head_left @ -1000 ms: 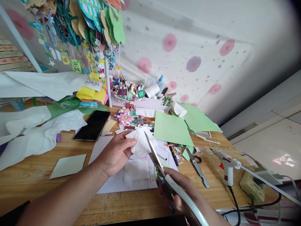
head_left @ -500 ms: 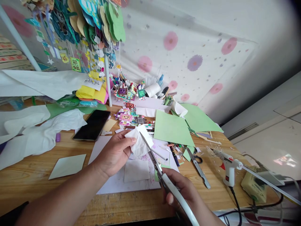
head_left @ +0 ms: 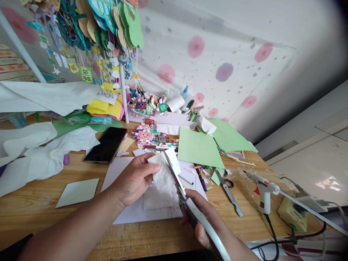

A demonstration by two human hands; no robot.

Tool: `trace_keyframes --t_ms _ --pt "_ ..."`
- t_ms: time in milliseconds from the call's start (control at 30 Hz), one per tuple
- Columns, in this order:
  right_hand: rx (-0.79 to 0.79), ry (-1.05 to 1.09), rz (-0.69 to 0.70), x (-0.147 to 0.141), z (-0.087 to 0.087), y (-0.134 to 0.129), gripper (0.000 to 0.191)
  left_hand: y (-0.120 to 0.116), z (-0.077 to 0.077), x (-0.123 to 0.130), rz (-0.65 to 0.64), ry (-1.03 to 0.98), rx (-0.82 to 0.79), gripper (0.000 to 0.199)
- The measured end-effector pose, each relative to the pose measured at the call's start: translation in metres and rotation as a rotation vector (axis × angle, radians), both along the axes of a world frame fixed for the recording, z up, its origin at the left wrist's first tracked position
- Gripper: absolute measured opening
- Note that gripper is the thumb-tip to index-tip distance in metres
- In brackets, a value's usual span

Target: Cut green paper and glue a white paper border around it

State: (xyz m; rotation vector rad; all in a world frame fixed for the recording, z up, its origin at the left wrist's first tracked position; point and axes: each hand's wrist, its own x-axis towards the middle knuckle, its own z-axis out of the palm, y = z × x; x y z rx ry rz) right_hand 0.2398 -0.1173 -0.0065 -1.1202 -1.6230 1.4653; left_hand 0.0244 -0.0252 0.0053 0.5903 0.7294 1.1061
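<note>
Centre of the frame: a crumpled piece of white tissue paper [head_left: 164,170] sits pinched between thumb and fingers of the left hand [head_left: 135,180], held just above the wooden worktop [head_left: 35,206]. The long silver blades of the white-handled scissors [head_left: 190,210] run right up against the tissue's right edge, and the right hand [head_left: 209,224], low in the frame, is closed around the handles. Under the tissue lies a large white sheet stained pink [head_left: 152,199], flat on the worktop. Just right of it, a second pair of scissors with black handles [head_left: 227,190] lies near a square of light green paper [head_left: 198,148]. Further right stands a white hot glue gun [head_left: 262,188], cord trailing off the edge. Left of the left hand, a black smartphone [head_left: 106,144] lies face up, and a pale green paper square [head_left: 77,192] rests toward the lower left.
</note>
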Motion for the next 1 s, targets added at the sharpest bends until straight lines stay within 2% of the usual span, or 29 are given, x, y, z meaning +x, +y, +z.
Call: trace_keyframes --t_ms 133,267,333,400,467,500,533,600,733,1000 --pt "0.027 0.029 0.01 -0.006 -0.003 0.007 0.073 0.001 0.0 0.0 -0.031 0.038 0.038 0.024" --pt "-0.093 0.021 -0.087 -0.009 -0.008 0.016 0.074 0.006 -0.001 -0.001 -0.022 0.057 0.079 0.02" --pt "-0.079 -0.056 -0.172 -0.003 -0.008 0.03 0.071 0.01 -0.003 -0.001 0.009 0.071 0.093 0.021" --pt "0.049 -0.269 -0.298 0.009 -0.004 0.053 0.062 0.014 -0.005 -0.002 0.063 0.095 0.089 0.023" --pt "0.243 -0.676 -0.461 0.027 0.002 0.081 0.049 0.018 -0.006 -0.004 0.107 0.121 0.084 0.023" --pt "0.298 -0.893 -0.497 0.036 0.005 0.094 0.047 0.019 -0.006 -0.004 0.127 0.131 0.08 0.023" --pt "0.332 -1.071 -0.5 0.045 0.007 0.105 0.047 0.019 -0.006 -0.005 0.145 0.139 0.072 0.024" --pt "0.348 -1.207 -0.514 0.059 0.009 0.122 0.047 0.019 -0.005 -0.005 0.164 0.153 0.043 0.025" --pt "0.353 -1.291 -0.505 0.068 0.005 0.134 0.042 0.016 -0.003 -0.004 0.136 0.184 0.018 0.025" --pt "0.361 -1.409 -0.437 0.066 0.008 0.131 0.035 0.014 -0.005 -0.002 0.036 0.284 0.078 0.022"
